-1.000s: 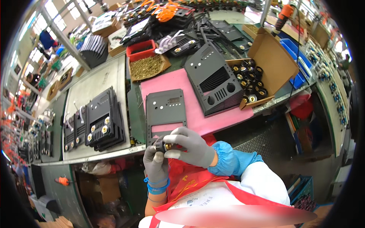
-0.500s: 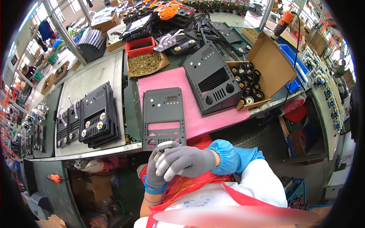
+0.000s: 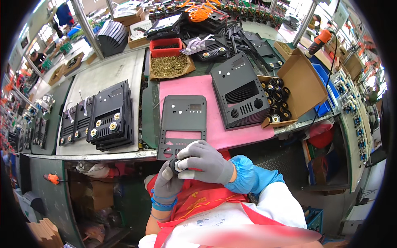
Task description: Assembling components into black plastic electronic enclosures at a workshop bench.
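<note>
Both my hands wear grey gloves and meet just below the table's front edge. My left hand [image 3: 168, 185] and my right hand [image 3: 203, 161] pinch one small black round part [image 3: 174, 165] between their fingertips. Right above them a flat dark grey panel [image 3: 182, 120] with holes and cut-outs lies on a pink mat [image 3: 215, 120]. A dark grey vented housing [image 3: 240, 93] sits on the mat's right side. Next to it stands an open cardboard box [image 3: 300, 84] with several black round parts [image 3: 278, 102] inside.
Stacked black panels with brass terminals [image 3: 108, 120] lie on a grey board at the left. A cardboard tray of brass screws [image 3: 170, 65] and a red bin [image 3: 165, 46] sit behind the mat. An orange power tool [image 3: 320, 40] hangs at the right. More black metal parts crowd the far table.
Both hands stay together on the small part and have shifted slightly. The view has tilted, so the table sits a little differently in the picture.
</note>
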Available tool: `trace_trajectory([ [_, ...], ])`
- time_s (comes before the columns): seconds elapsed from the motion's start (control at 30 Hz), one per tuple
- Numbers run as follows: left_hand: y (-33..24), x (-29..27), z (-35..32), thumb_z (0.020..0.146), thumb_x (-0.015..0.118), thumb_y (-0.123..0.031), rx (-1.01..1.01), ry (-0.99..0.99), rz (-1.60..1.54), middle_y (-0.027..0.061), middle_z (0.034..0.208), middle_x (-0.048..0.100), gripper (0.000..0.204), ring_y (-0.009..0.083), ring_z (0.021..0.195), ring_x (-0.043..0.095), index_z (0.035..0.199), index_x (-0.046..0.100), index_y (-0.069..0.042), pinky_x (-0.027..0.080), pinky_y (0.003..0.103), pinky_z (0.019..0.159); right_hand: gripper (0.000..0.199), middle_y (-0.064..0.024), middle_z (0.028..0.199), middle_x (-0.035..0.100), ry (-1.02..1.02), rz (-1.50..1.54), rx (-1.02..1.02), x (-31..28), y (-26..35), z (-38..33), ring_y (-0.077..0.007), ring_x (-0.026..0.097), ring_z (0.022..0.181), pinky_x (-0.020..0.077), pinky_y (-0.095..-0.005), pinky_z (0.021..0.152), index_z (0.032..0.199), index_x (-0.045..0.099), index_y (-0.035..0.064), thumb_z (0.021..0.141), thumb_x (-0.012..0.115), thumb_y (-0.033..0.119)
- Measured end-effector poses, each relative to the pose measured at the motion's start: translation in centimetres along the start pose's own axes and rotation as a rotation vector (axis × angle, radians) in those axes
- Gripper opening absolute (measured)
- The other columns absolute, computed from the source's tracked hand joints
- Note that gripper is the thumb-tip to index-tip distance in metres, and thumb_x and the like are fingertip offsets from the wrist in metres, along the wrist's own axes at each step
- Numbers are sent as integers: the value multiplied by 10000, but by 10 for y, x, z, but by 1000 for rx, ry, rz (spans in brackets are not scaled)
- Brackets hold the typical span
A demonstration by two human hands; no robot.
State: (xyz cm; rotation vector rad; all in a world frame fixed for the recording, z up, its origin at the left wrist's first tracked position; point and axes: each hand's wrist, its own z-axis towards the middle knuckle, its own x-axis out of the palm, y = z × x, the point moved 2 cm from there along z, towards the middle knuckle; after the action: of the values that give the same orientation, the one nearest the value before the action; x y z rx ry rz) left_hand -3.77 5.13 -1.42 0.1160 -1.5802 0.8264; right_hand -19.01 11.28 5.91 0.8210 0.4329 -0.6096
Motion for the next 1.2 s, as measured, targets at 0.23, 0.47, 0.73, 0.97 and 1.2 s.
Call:
trace_trajectory([
  [0.23, -1, -5, -12, 957, 563, -286, -73, -134, -122, 111, 1183, 592, 420, 203, 1117, 550, 1213, 532, 46, 435, 356, 983, 334, -72, 1124, 619, 24, -27, 32, 6, 2, -1, -262, 596, 994, 452, -408, 908, 995, 617, 121, 716, 791, 179],
  [0.47, -8, -3, -15, 952, 573, -303, 4, -54, 44, 155, 1201, 596, 433, 224, 1091, 585, 1216, 543, 39, 462, 364, 963, 362, -108, 1150, 611, -45, -84, 4, 11, 8, 3, -307, 594, 1023, 464, -426, 925, 991, 598, 103, 690, 795, 152],
  [0.73, 26, -93, -36, 952, 574, -283, -105, -287, 92, 147, 1165, 628, 301, 235, 1045, 617, 1117, 613, -34, 519, 381, 879, 198, -91, 1127, 637, 84, -268, 312, 24, -67, -1, -294, 615, 981, 486, -392, 832, 928, 614, 84, 780, 716, 166],
  [0.97, 37, -96, -22, 971, 516, -221, -47, -142, -168, 106, 1193, 616, 311, 250, 1032, 616, 1236, 561, -65, 524, 378, 877, 210, -104, 1130, 631, 287, -97, 321, 14, -57, -15, -315, 622, 947, 496, -392, 785, 946, 620, 73, 785, 713, 172],
  [1.2, 52, -113, -22, 968, 551, -271, 27, -52, 202, 131, 1337, 508, 486, 268, 1191, 549, 1368, 415, -32, 488, 417, 999, 229, -111, 1066, 635, 266, -51, 276, 9, -65, -4, -332, 626, 907, 511, -399, 755, 954, 604, 75, 752, 707, 106],
])
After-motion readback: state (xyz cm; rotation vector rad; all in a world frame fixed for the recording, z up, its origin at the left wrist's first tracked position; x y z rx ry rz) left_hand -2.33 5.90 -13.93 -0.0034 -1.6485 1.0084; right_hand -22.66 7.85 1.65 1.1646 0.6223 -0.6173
